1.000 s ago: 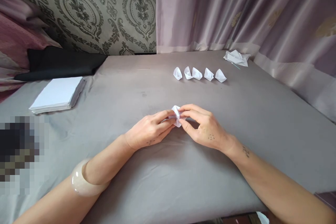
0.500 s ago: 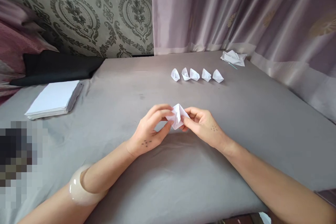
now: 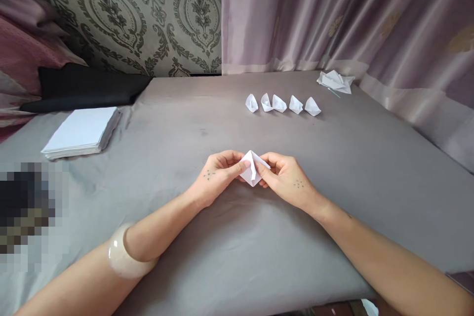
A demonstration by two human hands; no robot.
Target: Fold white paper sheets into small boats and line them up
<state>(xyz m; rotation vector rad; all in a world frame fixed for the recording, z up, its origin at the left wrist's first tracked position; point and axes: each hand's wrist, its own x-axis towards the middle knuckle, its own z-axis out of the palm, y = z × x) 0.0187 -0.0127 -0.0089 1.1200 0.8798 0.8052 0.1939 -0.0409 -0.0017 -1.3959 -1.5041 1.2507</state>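
Observation:
A small folded white paper (image 3: 253, 177), diamond-shaped with a raised crease down its middle, is between my two hands above the grey cloth. My left hand (image 3: 224, 172) pinches its left side, thumb on the front and fingers behind. On the right side, my right hand (image 3: 284, 174) grips it the same way, its thumb pressing near the central fold. The fingers behind the paper are partly hidden. Beyond my hands stands a row of several folded paper boats (image 3: 279, 103), all white.
A stack of white paper (image 3: 79, 131) lies at the left, beside a black cloth (image 3: 85, 88). More folded white paper (image 3: 335, 81) and a thin light-green stick (image 3: 334, 93) lie at the far right by the curtain (image 3: 296, 15). A pixelated patch covers the left edge.
My left hand has closed from a loose hold with raised fingers to a firm pinch, its thumb now on the paper's front. The right hand keeps its grip. The view has shifted slightly.

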